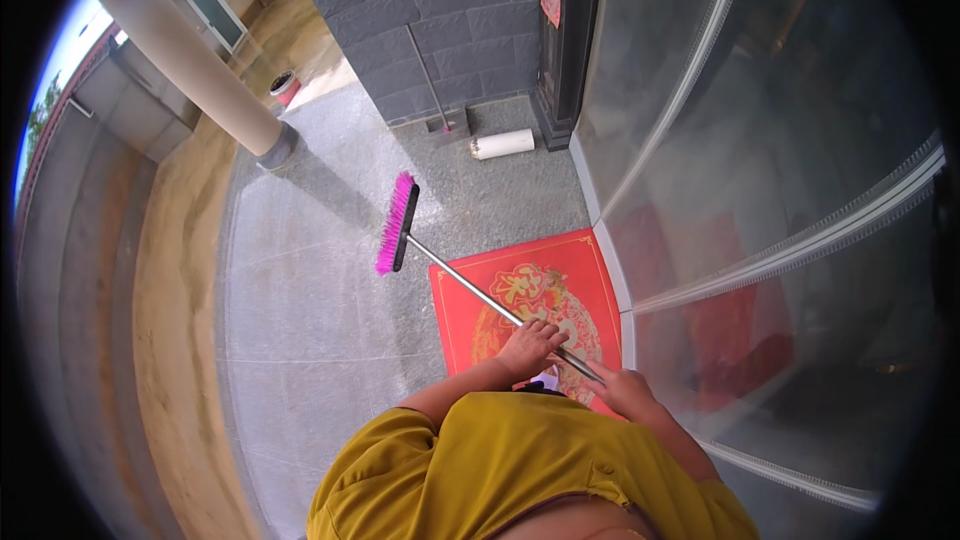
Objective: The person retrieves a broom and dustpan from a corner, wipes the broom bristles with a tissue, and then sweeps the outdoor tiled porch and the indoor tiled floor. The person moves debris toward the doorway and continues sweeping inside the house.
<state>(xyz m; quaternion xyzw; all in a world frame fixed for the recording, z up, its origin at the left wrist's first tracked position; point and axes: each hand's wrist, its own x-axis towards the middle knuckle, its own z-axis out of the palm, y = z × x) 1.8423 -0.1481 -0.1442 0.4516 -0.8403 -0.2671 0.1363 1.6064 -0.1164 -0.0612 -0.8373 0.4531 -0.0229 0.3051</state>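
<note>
A broom (465,282) with a metal handle, a black head and bright pink bristles slants away from my body toward the far left. My left hand (532,348) is wrapped round the middle of its handle. Farther down, my right hand (620,390) grips the handle's end. The pink bristles face left, over the grey floor (310,310); whether they touch it I cannot tell. Under the handle and my hands lies a red mat (462,315) with gold patterns, partly hidden by my arms and yellow top.
A long-handled dustpan (447,123) leans against the grey brick wall (455,35). Beside it lies a white roll (503,144). Clear plastic door curtains (760,170) hang at the right. A round pillar (190,55) stands far left, with a red bucket (285,88) behind it.
</note>
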